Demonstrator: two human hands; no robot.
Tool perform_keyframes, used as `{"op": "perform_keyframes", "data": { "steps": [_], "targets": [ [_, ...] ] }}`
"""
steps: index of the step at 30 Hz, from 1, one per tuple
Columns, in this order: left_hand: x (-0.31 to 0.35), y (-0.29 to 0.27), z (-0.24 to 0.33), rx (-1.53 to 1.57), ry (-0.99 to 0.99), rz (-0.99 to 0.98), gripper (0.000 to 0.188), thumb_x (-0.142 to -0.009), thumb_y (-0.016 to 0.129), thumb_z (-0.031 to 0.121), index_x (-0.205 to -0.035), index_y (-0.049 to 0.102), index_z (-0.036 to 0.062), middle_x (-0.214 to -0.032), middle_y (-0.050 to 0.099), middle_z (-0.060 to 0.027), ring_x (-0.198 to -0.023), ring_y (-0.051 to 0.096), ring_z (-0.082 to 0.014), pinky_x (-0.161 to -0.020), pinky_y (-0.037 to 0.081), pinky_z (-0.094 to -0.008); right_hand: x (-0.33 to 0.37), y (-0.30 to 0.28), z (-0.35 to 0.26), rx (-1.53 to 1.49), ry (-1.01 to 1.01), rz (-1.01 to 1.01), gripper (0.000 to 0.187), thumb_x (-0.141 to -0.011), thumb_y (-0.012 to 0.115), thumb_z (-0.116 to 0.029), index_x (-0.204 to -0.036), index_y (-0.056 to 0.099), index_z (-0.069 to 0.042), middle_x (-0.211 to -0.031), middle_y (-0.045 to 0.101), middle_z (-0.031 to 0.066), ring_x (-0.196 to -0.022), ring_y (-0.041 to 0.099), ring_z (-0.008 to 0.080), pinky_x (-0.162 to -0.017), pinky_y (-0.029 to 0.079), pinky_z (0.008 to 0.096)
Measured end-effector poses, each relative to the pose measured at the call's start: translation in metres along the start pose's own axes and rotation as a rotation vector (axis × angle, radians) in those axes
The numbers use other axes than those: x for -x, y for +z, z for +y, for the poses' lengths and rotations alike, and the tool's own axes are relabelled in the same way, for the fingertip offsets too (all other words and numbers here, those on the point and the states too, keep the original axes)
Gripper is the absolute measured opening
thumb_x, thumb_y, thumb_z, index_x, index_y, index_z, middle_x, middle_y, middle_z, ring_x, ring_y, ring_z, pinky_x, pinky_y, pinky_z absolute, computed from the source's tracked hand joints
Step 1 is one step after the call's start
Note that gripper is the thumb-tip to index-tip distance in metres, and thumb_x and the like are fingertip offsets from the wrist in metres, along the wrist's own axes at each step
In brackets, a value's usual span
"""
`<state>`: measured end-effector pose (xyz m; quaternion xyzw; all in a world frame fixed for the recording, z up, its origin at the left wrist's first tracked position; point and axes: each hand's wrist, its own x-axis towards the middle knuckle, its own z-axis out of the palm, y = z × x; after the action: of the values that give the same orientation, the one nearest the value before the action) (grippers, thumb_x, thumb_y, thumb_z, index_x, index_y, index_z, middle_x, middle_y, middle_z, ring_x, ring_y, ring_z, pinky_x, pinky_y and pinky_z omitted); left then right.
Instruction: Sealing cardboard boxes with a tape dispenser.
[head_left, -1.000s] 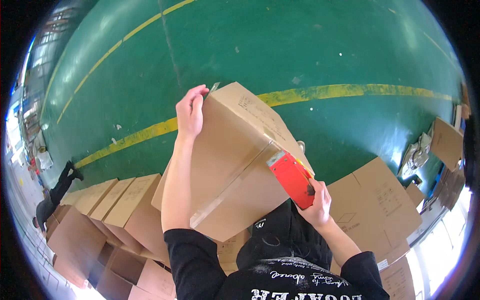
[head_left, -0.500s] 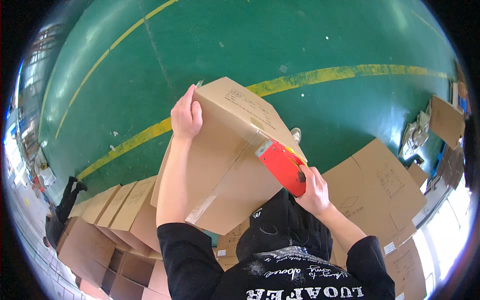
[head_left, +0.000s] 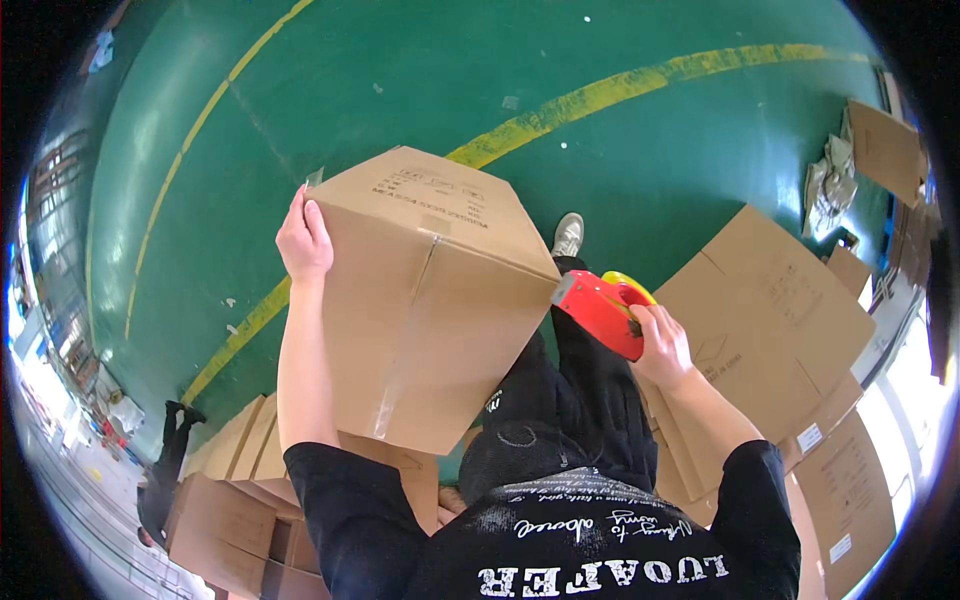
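Observation:
A large brown cardboard box point(head_left: 430, 330) is tilted in front of me, its taped seam facing me and printed marks on the far face. My left hand point(head_left: 304, 238) grips the box at its far left corner, thumb on top and fingers partly hidden behind the edge. A scrap of clear tape point(head_left: 316, 178) sticks up by that corner. Wrapped round the handle of a red tape dispenser point(head_left: 598, 310) is my right hand point(head_left: 662, 345). The dispenser's metal front is close to the box's right corner, and a yellow part shows along its far side.
Flattened cardboard point(head_left: 765, 310) leans at my right. Several open boxes point(head_left: 222, 530) stand at the lower left, near a person in dark clothes point(head_left: 165, 480). My shoe point(head_left: 568, 234) is on the green floor point(head_left: 400, 80), which carries yellow lines. Wrapping material point(head_left: 830, 185) lies far right.
The box has turned and shifted left with my left hand. The tape dispenser has come off the box's seam and moved right to beside its right corner, still in my right hand.

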<state>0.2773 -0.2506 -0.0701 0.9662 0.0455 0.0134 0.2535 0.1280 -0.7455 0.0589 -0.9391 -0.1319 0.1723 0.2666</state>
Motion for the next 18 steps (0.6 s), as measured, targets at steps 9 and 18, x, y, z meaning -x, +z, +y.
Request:
{"op": "perform_keyframes", "data": {
  "steps": [9, 18],
  "targets": [
    [-0.008, 0.002, 0.013, -0.02, 0.077, 0.032, 0.031, -0.098, 0.048, 0.019, -0.117, 0.063, -0.0003, -0.104, 0.069, -0.0192, -0.092, 0.068, -0.0338, -0.077, 0.054, -0.0382, 0.029, 0.006, 0.023, -0.078, 0.013, -0.012, 0.053, -0.065, 0.073, -0.006, -0.113, 0.053, 0.002, -0.1, 0.061, 0.018, -0.092, 0.064, 0.0352, -0.076, 0.055, 0.0406],
    [-0.01, 0.003, 0.015, -0.023, 0.088, 0.006, 0.032, -0.099, 0.047, 0.019, -0.12, 0.061, -0.001, -0.108, 0.068, -0.0205, -0.097, 0.067, -0.0341, -0.081, 0.053, -0.0382, 0.025, 0.025, 0.03, -0.092, 0.055, -0.036, 0.055, -0.064, 0.068, -0.001, -0.116, 0.052, 0.004, -0.096, 0.06, 0.0165, -0.089, 0.063, 0.0339, -0.074, 0.055, 0.0402]
  ]
}}
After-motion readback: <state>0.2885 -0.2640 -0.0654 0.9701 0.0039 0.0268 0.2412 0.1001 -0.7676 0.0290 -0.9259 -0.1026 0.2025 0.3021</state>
